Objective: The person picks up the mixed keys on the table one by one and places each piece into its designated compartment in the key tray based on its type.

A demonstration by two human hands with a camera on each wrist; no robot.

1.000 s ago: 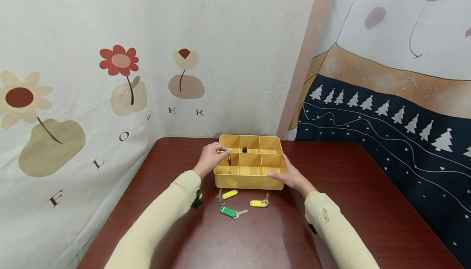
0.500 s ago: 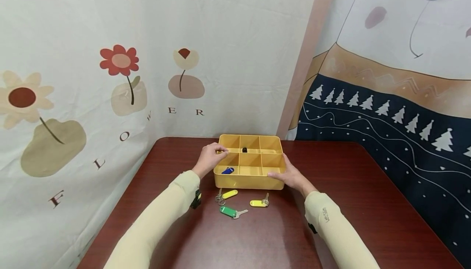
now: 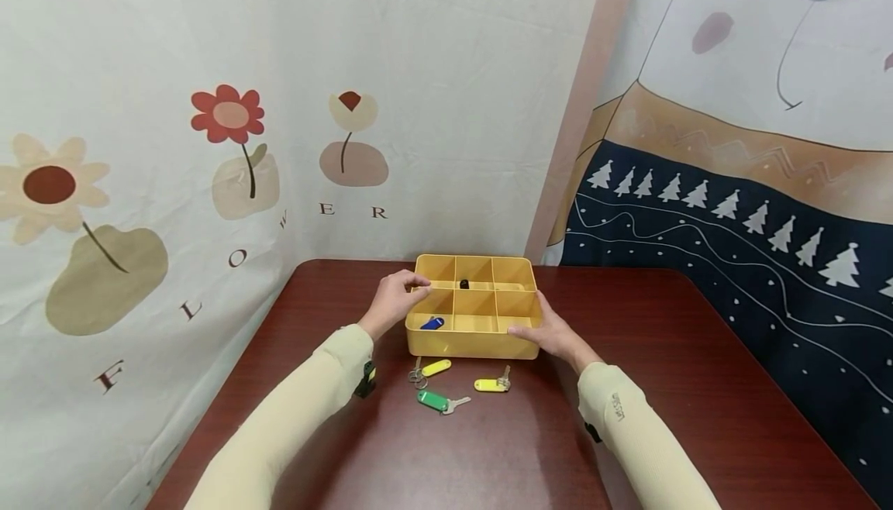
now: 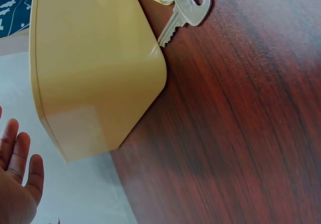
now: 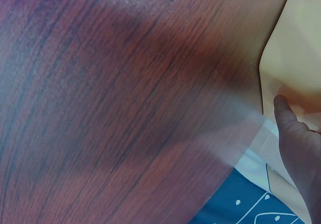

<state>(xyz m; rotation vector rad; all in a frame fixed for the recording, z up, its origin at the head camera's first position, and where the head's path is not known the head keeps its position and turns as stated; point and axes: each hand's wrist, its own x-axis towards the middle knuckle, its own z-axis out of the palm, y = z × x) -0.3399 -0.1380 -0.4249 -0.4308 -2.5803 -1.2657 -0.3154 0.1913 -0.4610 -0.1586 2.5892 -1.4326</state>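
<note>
A yellow divided box [image 3: 474, 345] stands on the table. My left hand [image 3: 394, 299] is over its left side, fingers loosely bent and holding nothing; its fingers also show in the left wrist view, apart from the box wall. Under that hand, a blue key tag [image 3: 432, 324] lies in the front left compartment. My right hand [image 3: 551, 333] holds the box's front right corner, thumb on the front wall and fingers along the right side. In the right wrist view its thumb [image 5: 282, 106] touches the wall. A small black object [image 3: 463, 284] sits in the back middle compartment.
In front of the box lie a yellow tag [image 3: 436, 367] with a key and rings, a green tag [image 3: 432, 400] with a key, and another yellow tag [image 3: 491, 386] with a key. Printed cloth [image 3: 446, 107] hangs behind the reddish-brown table [image 3: 670, 355].
My left hand has let go of the blue-tagged key, which dropped into the front left compartment, then drew back slightly left with fingers loosening. The right hand and box stay in place.
</note>
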